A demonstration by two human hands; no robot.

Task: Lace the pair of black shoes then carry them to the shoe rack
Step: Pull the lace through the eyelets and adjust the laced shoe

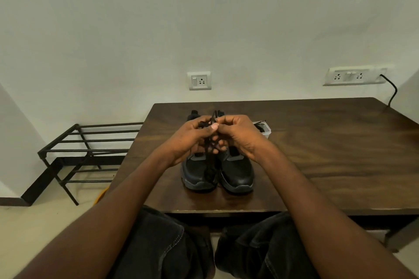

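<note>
Two black shoes stand side by side on the dark wooden table, toes toward me: the left shoe and the right shoe. Above them both my hands hold a tangled black shoelace, whose loose end hangs down between the shoes. My left hand pinches the lace with thumb and fingers. My right hand pinches it too, fingertips meeting the left thumb. The shoes' openings and tongues are hidden behind my hands.
A black metal shoe rack stands on the floor left of the table, against the wall. A small clear container with dark contents sits behind my right hand. Wall sockets and a black cable are at the back.
</note>
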